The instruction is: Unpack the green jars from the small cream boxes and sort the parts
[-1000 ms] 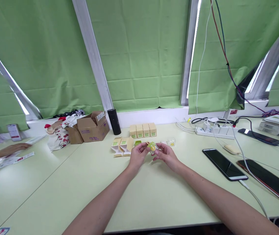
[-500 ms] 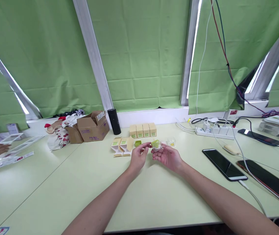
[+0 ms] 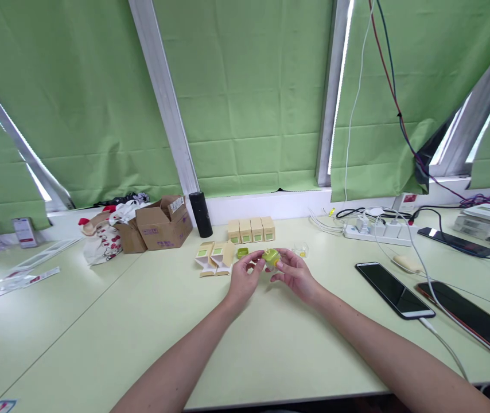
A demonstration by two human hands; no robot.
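Both my hands meet over the middle of the pale green table (image 3: 98, 321). My left hand (image 3: 244, 276) and my right hand (image 3: 295, 274) pinch a small yellow-green object (image 3: 271, 258) between their fingertips; it looks like a little capped item in clear wrap. Just behind it lie a green cap (image 3: 242, 252), two opened cream cartons (image 3: 213, 256) and a row of several small cream boxes (image 3: 251, 229). A small clear case with a yellow piece (image 3: 300, 250) rests to the right of my fingers.
Brown cardboard boxes (image 3: 159, 228), a patterned bag (image 3: 101, 235) and a black cylinder (image 3: 201, 214) stand at the back left. A power strip (image 3: 376, 230) with cables, two phones (image 3: 394, 288) on leads and stacked devices (image 3: 488, 218) fill the right. Papers (image 3: 21, 274) lie far left.
The small green object has been turned between my fingertips, and my right hand has closed over it from palm-up. Another person's hand at the far left has left the view.
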